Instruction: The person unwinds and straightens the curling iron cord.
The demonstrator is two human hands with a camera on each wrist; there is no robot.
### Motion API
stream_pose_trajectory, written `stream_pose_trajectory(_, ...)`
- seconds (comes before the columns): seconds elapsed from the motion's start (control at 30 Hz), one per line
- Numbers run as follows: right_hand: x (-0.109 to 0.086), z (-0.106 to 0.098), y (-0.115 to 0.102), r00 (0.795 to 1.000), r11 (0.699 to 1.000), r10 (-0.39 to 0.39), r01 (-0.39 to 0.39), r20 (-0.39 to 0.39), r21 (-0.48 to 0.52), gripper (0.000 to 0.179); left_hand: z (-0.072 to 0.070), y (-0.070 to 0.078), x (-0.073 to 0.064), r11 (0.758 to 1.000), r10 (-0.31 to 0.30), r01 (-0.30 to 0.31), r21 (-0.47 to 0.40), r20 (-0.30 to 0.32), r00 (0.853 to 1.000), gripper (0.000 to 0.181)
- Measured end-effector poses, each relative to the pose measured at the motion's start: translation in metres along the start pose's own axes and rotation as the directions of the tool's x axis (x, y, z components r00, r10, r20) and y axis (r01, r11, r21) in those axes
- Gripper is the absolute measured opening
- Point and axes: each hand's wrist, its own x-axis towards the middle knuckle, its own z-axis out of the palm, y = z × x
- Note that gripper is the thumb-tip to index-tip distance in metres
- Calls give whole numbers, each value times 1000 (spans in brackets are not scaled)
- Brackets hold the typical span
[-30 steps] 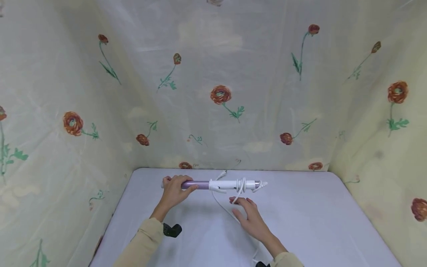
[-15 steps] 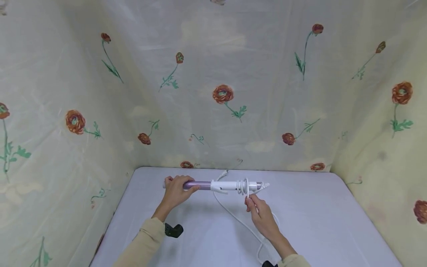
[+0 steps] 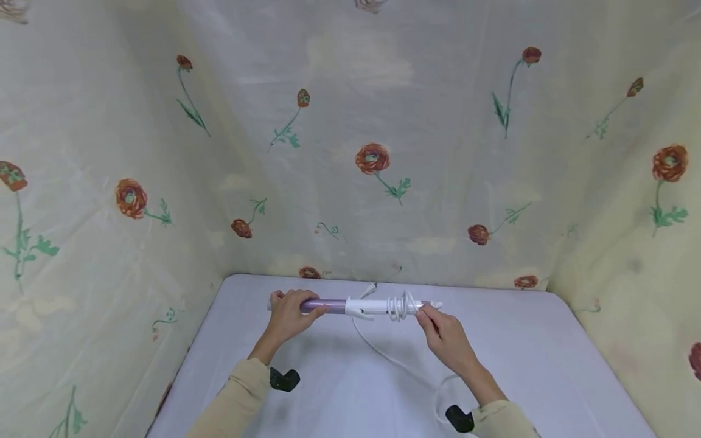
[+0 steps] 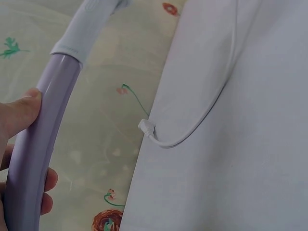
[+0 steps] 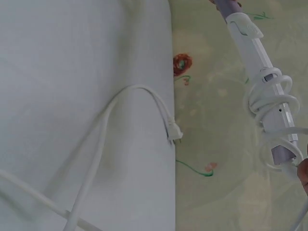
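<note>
1. Purple-and-white rod-shaped appliance (image 3: 331, 306) is held level above the white cloth-covered table (image 3: 312, 401), close to its far edge, purple end leftward and white end rightward.
2. Left hand (image 3: 287, 313) has its fingers curled firmly round the smooth purple section, thumb laid along the near side.
3. Right hand (image 3: 449, 337) has thumb and fingers drawn together at the white end, pinching the slim white cord (image 3: 395, 309); its exact grip is partly hidden.
4. Several loose loops of this cord circle the white section; another length trails across the table.
5. White plug (image 4: 147, 126) lies at the table's far edge.
6. Cream curtain (image 3: 438, 121), printed with red flowers, stands behind.
</note>
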Motion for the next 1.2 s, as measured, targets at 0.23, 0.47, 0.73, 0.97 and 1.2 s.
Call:
stream_pose_trajectory(0.23, 14, -14, 11, 993, 993, 116, -116, 26, 23, 19, -2, 0, 1, 1000, -16, 16, 3, 12, 1000, 39)
stream_pose_trajectory(0.47, 20, -23, 34, 967, 969, 242, -244, 73, 23, 27, -6, -4, 0, 1000, -8, 8, -4, 30, 1000, 36)
stream_pose_trajectory(0.73, 11, -25, 53, 854, 864, 430, -484, 293, 141, 33, -11, -8, 2, 994, -32, 45, -100, 128, 991, 38)
stream_pose_trajectory(0.97, 0, -13, 57, 760, 809, 439, -566, 480, 156, 24, -15, -9, 5, 990, -37, 53, -132, 121, 992, 36)
stream_pose_trajectory(1.2, -10, 10, 50, 770, 897, 312, -431, 556, 93, 46, -14, -9, 7, 989, -35, 50, -136, 112, 993, 36)
